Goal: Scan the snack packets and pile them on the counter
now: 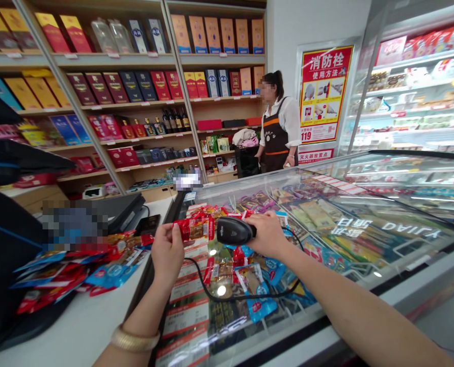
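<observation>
My left hand (168,250) pinches a small red snack packet (194,229) by its left end, above the glass top of the freezer (227,331). In my right hand (267,233) is a black barcode scanner (234,231), its head pointing left and close to the packet's right end. A black cable (245,296) loops over the glass below both hands. Under and around the scanner lie several loose packets, among them a blue and clear one (255,293) and red ones (221,271).
On the white counter (108,311) at left lies a heap of red and blue packets (108,265), beside a dark monitor stand (8,265). Behind the freezer, a person in a dark apron (276,132) stands by shelves of boxes (127,86). A lit display fridge (421,92) stands at right.
</observation>
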The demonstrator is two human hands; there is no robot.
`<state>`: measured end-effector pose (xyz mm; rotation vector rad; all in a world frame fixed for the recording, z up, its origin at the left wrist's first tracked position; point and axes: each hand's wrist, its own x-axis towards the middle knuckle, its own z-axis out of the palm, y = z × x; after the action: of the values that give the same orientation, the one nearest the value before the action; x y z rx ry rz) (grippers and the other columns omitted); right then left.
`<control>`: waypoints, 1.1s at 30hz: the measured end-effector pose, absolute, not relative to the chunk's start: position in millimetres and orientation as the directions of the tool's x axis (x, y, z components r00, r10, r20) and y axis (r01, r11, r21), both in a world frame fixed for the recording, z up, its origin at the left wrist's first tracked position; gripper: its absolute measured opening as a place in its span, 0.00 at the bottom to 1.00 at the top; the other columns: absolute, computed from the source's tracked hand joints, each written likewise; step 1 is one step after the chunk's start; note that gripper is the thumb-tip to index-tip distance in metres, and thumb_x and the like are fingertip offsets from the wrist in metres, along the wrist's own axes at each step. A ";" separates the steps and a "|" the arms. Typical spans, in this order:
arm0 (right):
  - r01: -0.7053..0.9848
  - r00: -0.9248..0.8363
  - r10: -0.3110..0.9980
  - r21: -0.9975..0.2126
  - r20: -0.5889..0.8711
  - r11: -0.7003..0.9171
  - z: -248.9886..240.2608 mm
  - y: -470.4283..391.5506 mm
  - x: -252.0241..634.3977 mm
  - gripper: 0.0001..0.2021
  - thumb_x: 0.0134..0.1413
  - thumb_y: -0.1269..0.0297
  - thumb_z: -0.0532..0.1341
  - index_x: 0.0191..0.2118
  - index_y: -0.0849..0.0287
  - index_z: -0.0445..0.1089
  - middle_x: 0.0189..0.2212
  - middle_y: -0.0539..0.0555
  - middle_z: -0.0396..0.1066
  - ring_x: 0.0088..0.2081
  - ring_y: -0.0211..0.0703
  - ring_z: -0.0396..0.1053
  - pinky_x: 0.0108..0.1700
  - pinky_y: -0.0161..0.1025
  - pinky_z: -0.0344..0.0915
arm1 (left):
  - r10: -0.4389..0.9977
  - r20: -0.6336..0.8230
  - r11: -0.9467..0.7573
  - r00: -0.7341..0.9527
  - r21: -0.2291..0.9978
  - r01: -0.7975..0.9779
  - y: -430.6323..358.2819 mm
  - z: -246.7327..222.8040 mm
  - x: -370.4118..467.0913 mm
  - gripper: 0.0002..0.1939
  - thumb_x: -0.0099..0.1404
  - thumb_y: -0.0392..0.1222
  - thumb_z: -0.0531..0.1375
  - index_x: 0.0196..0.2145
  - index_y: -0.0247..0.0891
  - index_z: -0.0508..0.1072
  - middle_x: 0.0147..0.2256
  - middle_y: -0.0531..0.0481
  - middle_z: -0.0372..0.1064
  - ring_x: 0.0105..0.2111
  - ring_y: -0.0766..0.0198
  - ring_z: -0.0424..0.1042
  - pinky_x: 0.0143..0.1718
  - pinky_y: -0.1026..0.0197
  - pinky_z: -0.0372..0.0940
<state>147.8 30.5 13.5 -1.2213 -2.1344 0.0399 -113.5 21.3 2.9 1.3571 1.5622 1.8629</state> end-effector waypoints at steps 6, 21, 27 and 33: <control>0.758 -0.340 0.779 -0.337 0.526 0.558 15.0 29.8 148.3 0.06 0.46 0.62 0.66 0.33 0.54 0.74 0.33 0.50 0.78 0.39 0.44 0.71 0.41 0.41 0.46 | 0.760 0.446 -0.342 -0.473 0.893 0.293 22.0 2.4 -113.3 0.13 0.62 0.53 0.57 0.35 0.42 0.62 0.27 0.52 0.71 0.22 0.61 0.73 0.20 0.58 0.72; 0.756 -0.294 0.786 -0.372 0.543 0.539 8.7 36.1 152.9 0.09 0.44 0.63 0.66 0.35 0.53 0.76 0.35 0.51 0.78 0.40 0.45 0.71 0.43 0.41 0.48 | 0.711 0.441 -0.360 -0.547 0.897 0.256 18.1 17.7 -126.6 0.09 0.60 0.46 0.58 0.34 0.43 0.60 0.33 0.49 0.73 0.33 0.58 0.77 0.28 0.57 0.73; 0.765 -0.263 0.794 -0.383 0.549 0.518 12.0 34.1 153.5 0.08 0.44 0.64 0.65 0.35 0.53 0.76 0.36 0.53 0.79 0.40 0.47 0.71 0.43 0.42 0.48 | 0.463 0.807 -0.081 -0.367 0.451 0.889 -9.7 57.9 -192.9 0.09 0.61 0.48 0.57 0.36 0.40 0.67 0.29 0.49 0.71 0.28 0.57 0.73 0.28 0.58 0.65; 0.759 -0.271 0.790 -0.383 0.550 0.527 13.7 33.8 153.5 0.09 0.44 0.63 0.66 0.35 0.53 0.76 0.36 0.52 0.79 0.40 0.47 0.72 0.43 0.42 0.48 | 0.627 0.778 0.102 -0.041 -0.030 0.994 -24.5 67.1 -268.2 0.14 0.65 0.45 0.47 0.37 0.40 0.71 0.27 0.46 0.72 0.25 0.56 0.69 0.33 0.56 0.64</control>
<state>153.5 33.8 13.7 -1.2531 -2.0563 0.0565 -268.2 -24.5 67.1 2.4595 2.6870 1.1266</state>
